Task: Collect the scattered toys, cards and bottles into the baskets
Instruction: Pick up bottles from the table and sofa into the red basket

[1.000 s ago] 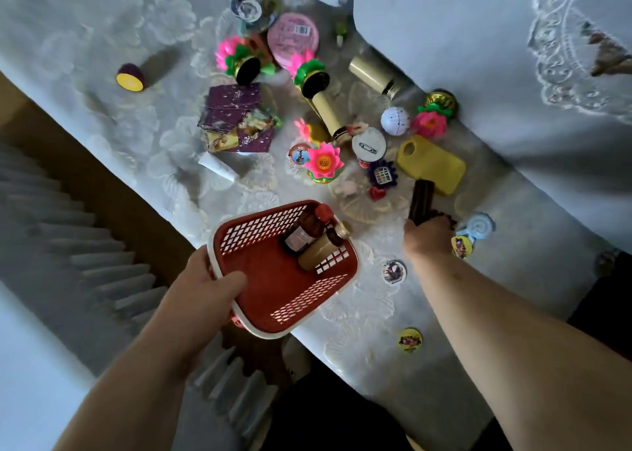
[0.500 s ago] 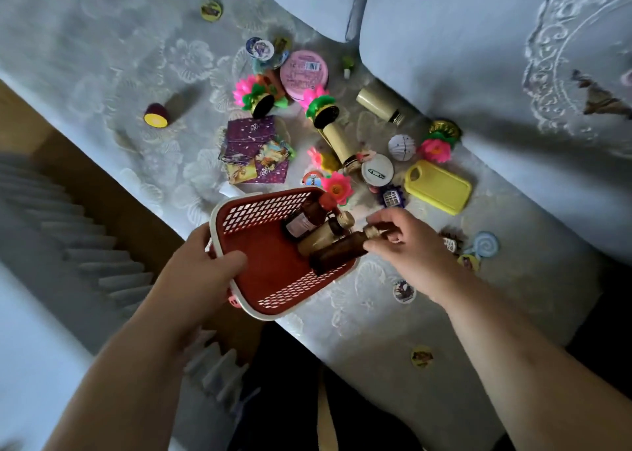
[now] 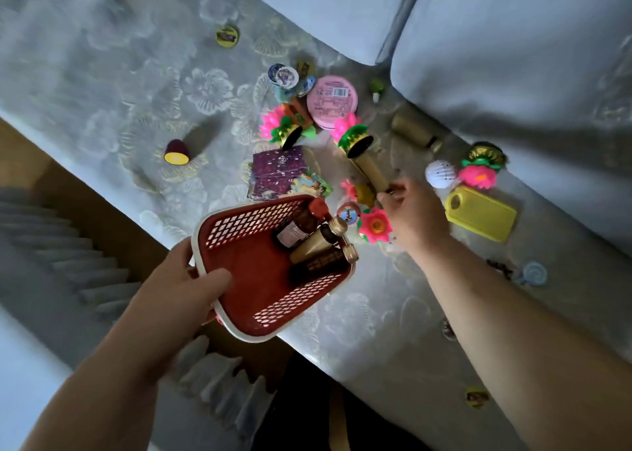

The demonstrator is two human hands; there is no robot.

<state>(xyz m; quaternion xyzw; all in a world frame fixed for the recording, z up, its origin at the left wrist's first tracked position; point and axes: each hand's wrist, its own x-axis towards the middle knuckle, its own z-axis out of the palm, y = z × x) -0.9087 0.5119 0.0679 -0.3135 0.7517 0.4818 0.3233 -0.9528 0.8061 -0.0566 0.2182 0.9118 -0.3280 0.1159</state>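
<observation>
Head view: right hand (image 3: 413, 218) pinches gold bottle (image 3: 371, 172) by its neck, left hand (image 3: 178, 290) grips basket (image 3: 249, 223); that thin pinch could drop it onto toys (image 3: 374, 225).

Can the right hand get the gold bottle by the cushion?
Probably, once free: the short bottle lies uncovered close by, but the right hand is pinching the long bottle.

Pale grey sofa seat cover (image 3: 113, 84), embossed with flowers, running diagonally from upper left to lower right. Behind it a pale blue back cushion (image 3: 325, 9) and a second cushion (image 3: 513, 47) alongside, pressed together at a narrow seam. Along the seat's front edge a brown strip (image 3: 92, 211). Beside that, white pleated fabric (image 3: 51, 245), blurred. Dark patch (image 3: 301, 413) at the bottom, too dim to identify.
</observation>
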